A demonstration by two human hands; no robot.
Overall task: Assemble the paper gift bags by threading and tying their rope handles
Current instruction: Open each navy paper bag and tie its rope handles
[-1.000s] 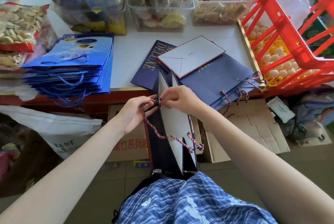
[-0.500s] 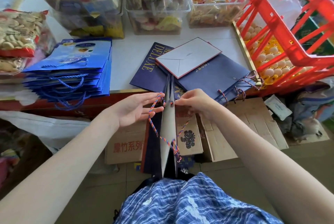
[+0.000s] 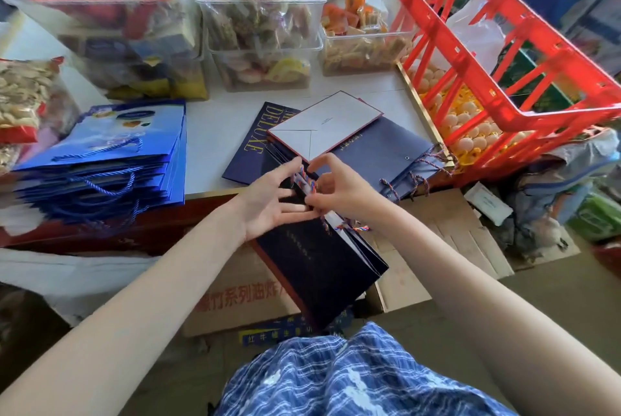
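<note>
A folded dark navy paper bag point(image 3: 319, 267) lies tilted over my lap, its top edge toward the table. A multicoloured rope handle point(image 3: 309, 182) runs along that top edge and trails out to its right. My left hand point(image 3: 272, 200) lies palm up with straight fingers against the bag's top. My right hand point(image 3: 339, 188) pinches the rope at the bag's top edge. More navy bags point(image 3: 376, 150) lie stacked on the white table point(image 3: 218, 126), some with rope ends showing at the right.
A stack of bright blue bags point(image 3: 111, 153) with blue rope handles sits at the table's left. Clear bins of snacks point(image 3: 262, 32) line the back. A red crate point(image 3: 504, 56) stands over eggs at the right. Cardboard boxes point(image 3: 447, 241) lie below the table's edge.
The bag has tipped from upright and edge-on to lying tilted with its dark face up. Both hands rose toward the table edge; the loose rope loop below them has been pulled short.
</note>
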